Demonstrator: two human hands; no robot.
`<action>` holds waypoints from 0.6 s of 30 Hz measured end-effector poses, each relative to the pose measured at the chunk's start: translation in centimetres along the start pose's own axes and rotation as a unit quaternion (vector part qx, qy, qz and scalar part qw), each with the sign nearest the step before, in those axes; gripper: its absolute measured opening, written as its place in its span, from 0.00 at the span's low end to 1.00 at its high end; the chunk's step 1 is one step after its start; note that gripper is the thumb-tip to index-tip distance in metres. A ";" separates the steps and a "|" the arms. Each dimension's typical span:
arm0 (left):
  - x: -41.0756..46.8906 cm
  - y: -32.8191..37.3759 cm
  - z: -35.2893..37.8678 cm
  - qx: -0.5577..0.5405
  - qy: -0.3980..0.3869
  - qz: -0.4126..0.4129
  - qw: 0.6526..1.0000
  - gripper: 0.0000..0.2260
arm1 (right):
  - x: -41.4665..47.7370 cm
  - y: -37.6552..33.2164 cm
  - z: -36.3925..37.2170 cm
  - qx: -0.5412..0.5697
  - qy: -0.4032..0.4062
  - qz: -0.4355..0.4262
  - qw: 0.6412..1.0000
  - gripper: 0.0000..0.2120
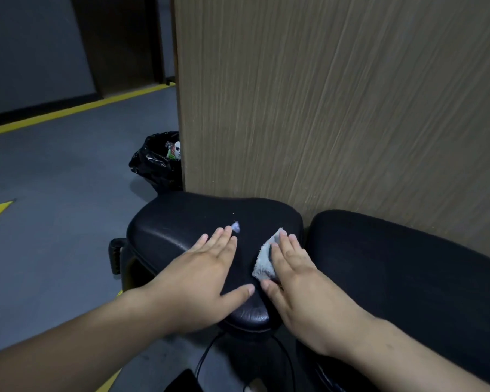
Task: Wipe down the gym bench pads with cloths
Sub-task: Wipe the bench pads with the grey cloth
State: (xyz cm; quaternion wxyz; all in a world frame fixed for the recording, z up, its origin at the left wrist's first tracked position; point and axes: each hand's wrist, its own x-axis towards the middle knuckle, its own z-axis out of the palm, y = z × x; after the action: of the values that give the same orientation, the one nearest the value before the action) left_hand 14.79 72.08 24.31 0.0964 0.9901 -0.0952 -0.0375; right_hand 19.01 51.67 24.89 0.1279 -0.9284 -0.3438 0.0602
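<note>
A black padded seat pad (181, 222) lies in front of me, and a longer black bench pad (393, 264) runs off to the right. My left hand (198, 275) lies flat on the seat pad, fingers spread. A small bluish corner of cloth (235, 226) peeks out beyond its fingertips; the rest is hidden under the hand. My right hand (294, 278) presses flat on a white cloth (263, 263) near the seat pad's right edge. Most of that cloth shows to the left of the fingers.
A wood-grain panel (337, 94) stands upright right behind the pads. A bin lined with a black bag (156, 165) holds rubbish at the panel's left edge. Grey floor with yellow lines (68, 108) spreads to the left. A black cable (207, 355) hangs below the seat pad.
</note>
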 end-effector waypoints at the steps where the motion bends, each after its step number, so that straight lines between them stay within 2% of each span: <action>1: 0.1 -0.3 -0.1 -0.003 0.002 -0.009 1.000 0.37 | -0.1 -0.3 -0.3 0.022 0.017 0.001 1.000 0.31; 4: 0.6 -1.4 -0.4 -0.002 -0.001 -0.043 0.999 0.36 | 0.7 -1.1 -0.4 0.119 0.044 0.032 0.991 0.26; 9: 1.2 -3.5 -0.7 0.050 -0.067 -0.097 0.992 0.53 | 2.1 -0.4 1.5 -0.003 0.016 0.041 0.999 0.27; 14: 1.4 -4.2 -0.3 0.058 -0.084 -0.100 0.990 0.52 | 5.8 2.9 0.4 -0.034 -0.003 0.067 0.997 0.28; 18: 1.4 -4.2 -0.3 0.058 -0.082 -0.101 0.990 0.51 | 10.8 6.2 -0.7 -0.015 -0.023 0.104 0.994 0.28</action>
State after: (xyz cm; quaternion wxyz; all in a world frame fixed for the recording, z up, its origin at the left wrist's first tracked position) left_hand 16.98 75.90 23.71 0.0264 0.9922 -0.0042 -0.1222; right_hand 31.17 54.02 23.57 0.0992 -0.9593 -0.2488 0.0893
